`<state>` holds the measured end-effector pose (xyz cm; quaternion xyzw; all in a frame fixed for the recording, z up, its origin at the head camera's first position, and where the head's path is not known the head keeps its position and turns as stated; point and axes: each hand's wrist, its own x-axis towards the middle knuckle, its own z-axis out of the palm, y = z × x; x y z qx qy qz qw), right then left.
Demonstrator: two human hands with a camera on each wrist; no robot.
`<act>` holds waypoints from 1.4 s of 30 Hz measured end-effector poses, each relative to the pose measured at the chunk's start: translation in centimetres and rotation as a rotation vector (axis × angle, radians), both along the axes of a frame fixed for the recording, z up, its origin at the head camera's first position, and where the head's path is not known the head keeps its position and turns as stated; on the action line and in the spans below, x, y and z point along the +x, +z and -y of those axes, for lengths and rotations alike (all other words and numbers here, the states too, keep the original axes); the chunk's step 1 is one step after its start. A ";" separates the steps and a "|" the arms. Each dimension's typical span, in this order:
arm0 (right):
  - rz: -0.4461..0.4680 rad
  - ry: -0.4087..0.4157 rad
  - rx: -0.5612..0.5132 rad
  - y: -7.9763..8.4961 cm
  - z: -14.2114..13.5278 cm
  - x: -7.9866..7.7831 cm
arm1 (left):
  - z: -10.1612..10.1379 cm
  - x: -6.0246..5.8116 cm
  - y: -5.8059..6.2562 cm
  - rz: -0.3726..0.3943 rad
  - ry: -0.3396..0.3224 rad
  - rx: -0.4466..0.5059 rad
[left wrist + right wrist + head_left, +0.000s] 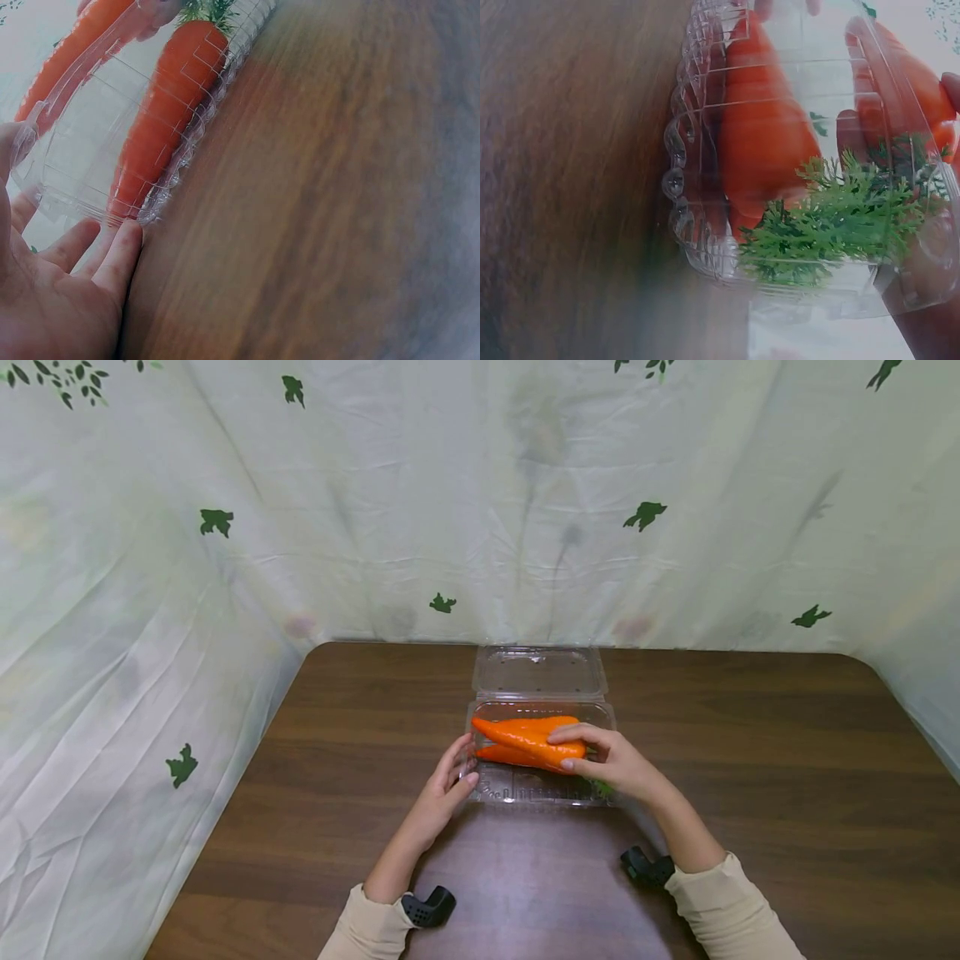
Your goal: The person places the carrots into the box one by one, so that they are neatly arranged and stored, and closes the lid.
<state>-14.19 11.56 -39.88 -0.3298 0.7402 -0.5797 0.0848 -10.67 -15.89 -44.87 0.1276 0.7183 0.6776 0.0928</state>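
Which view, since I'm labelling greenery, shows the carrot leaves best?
The right wrist view: the leaves show large through the clear container. The left wrist shows only a tuft at the top edge; the head, a small patch by the right hand.

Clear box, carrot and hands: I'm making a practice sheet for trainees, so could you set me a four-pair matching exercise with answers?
Things:
1. Left hand
2. Right hand
3. Clear lid
4. Table

Places and states:
A. Folded open, on the far side of the box
B. Brown, beneath the box
C. At the box's left end
D. Gripping a carrot

Pairs: 1-C, 2-D, 3-A, 4-B
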 end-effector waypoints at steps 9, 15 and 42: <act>0.039 0.007 0.047 -2.2 -0.9 -0.7 | -0.1 0.1 0.1 0.004 0.006 -0.001; 0.047 0.027 0.053 -2.8 -1.1 -0.7 | 0.0 0.1 0.1 0.005 -0.006 0.004; -0.023 -0.009 0.297 -2.4 -0.8 -0.2 | 0.5 -0.8 -2.3 0.020 -0.010 0.039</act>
